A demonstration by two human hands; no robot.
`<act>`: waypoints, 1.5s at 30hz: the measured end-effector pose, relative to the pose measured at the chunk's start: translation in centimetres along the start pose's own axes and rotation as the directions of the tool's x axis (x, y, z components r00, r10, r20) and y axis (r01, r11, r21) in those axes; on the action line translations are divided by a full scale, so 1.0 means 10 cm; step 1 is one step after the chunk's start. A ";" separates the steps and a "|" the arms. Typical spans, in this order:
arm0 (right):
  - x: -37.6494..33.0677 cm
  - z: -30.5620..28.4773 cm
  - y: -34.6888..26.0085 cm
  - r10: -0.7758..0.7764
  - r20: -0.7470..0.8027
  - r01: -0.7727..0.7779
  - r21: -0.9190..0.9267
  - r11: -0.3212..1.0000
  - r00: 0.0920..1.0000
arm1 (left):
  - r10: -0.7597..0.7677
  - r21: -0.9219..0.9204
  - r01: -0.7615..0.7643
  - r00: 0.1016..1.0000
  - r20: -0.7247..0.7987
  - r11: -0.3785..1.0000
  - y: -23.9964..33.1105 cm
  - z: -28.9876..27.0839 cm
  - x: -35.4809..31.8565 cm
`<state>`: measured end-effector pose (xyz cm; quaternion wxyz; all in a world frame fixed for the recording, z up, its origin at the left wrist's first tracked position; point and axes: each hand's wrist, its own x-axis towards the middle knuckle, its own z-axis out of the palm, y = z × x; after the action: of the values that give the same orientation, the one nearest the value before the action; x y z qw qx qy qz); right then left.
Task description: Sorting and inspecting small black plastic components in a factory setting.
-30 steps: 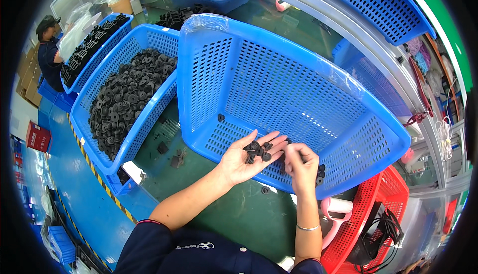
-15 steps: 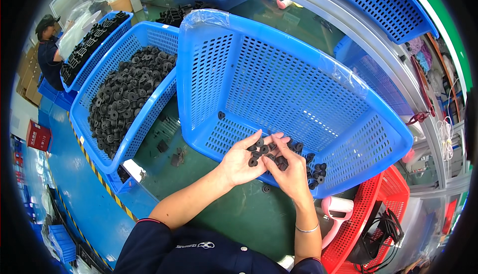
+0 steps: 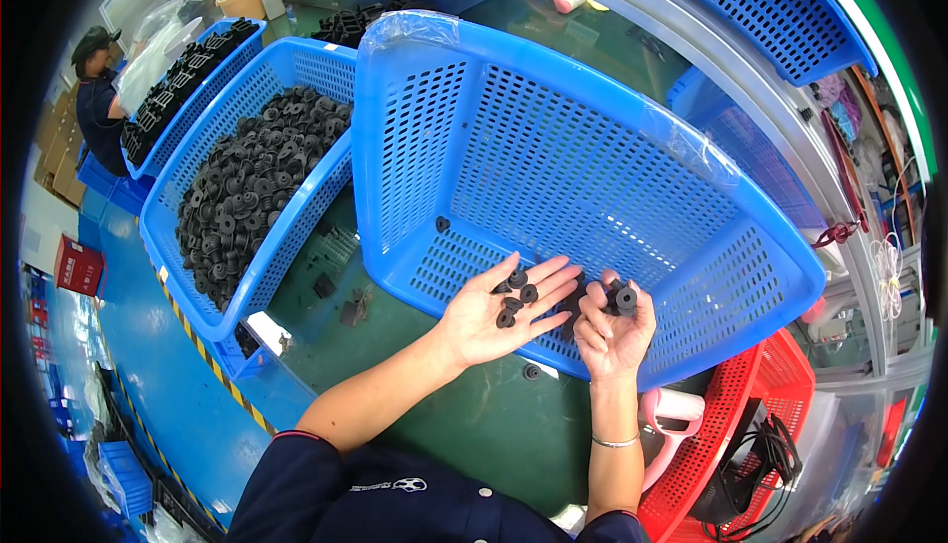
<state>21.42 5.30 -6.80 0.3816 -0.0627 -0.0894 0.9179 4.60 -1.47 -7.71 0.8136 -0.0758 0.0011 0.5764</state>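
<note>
My left hand [image 3: 472, 326] is palm up with its fingers spread, and a few small black rubber grommets [image 3: 528, 293] lie on the palm. To its right, my right hand [image 3: 617, 346] is closed, its fingers curled around several more grommets [image 3: 626, 299] near the thumb. Both hands are over the near side of a large, tilted blue perforated basket [image 3: 583, 123]. Inside the basket, a lone grommet [image 3: 441, 224] sits at the left. More dark pieces [image 3: 571, 314] show between my hands, partly hidden by them.
A blue basket [image 3: 168, 237] heaped with black rubber parts [image 3: 252, 193] stands at the left. At lower right is a red basket [image 3: 726, 444] with black cables, beside a pink-and-white handled tool [image 3: 676, 407]. A grommet [image 3: 532, 371] lies on the green floor. Far left, a person [image 3: 97, 104] is nearby.
My right hand has drawn away from my left palm and turned upward, with grommets in its curled fingers. Fewer grommets lie on my left palm, and its fingers have straightened.
</note>
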 end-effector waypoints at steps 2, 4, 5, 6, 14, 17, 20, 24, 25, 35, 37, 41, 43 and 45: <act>-0.01 0.11 0.06 -0.074 -0.110 0.056 -0.153 0.987 0.991 | 0.004 -0.003 -0.004 1.000 0.000 1.000 0.00 0.00 -0.01; -0.01 0.14 0.08 -0.106 -0.114 0.071 -0.279 0.958 0.988 | -0.003 0.022 0.003 1.000 0.017 1.000 0.00 0.01 -0.01; -0.02 0.07 0.06 -0.092 -0.069 0.065 -0.324 0.944 0.993 | -0.008 0.035 0.007 1.000 0.025 0.999 -0.01 0.01 -0.01; -0.02 0.05 0.06 -0.075 -0.024 0.061 -0.369 0.927 0.997 | -0.013 0.019 0.013 1.000 0.023 1.000 -0.01 0.02 -0.01; -0.04 0.29 0.36 -0.260 0.132 0.092 -0.982 -0.162 0.956 | -0.024 -0.064 0.023 1.000 -0.011 0.998 -0.03 0.03 -0.02; -0.03 0.25 0.39 -0.306 0.186 0.130 -0.972 -0.196 0.934 | -0.058 -0.136 0.070 0.994 0.091 0.988 0.01 -0.10 -0.01; -0.02 0.21 0.35 -0.331 0.145 0.086 -0.979 -0.185 0.932 | -0.051 -0.098 0.055 0.998 0.048 0.994 -0.02 -0.05 0.00; -0.02 0.15 0.31 -0.363 0.022 -0.016 -0.995 -0.101 0.931 | -0.019 0.008 0.019 1.000 -0.020 1.000 -0.04 0.04 -0.02; -0.01 0.17 0.32 -0.351 0.085 0.039 -0.990 -0.134 0.933 | -0.030 -0.044 0.031 0.999 0.016 0.999 -0.04 0.00 -0.02; -0.01 0.26 0.30 -0.151 0.302 0.234 -0.906 -0.354 0.941 | 0.083 0.035 -0.081 0.995 -0.057 0.996 -0.08 -0.06 0.00; 0.00 0.21 0.29 -0.149 0.314 0.252 -0.910 -0.328 0.938 | 0.073 0.044 -0.071 0.996 -0.060 0.997 -0.08 -0.05 0.00; 0.00 0.18 0.29 -0.279 0.114 0.113 -0.993 -0.020 0.954 | 0.059 0.097 -0.055 0.997 -0.043 0.994 -0.03 -0.05 -0.06; -0.04 0.18 0.25 -0.321 -0.075 -0.007 -0.979 0.206 0.944 | 0.040 0.123 -0.038 0.999 -0.016 0.992 -0.04 -0.02 -0.02; -0.07 0.20 0.19 -0.355 -0.187 -0.010 -0.895 0.446 0.916 | 0.018 0.085 -0.013 0.998 -0.063 0.996 -0.07 -0.05 0.03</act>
<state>20.21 3.23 -5.21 0.3962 -0.4021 -0.4871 0.6664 5.42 -1.48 -8.12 0.8111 -0.0597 0.0518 0.5795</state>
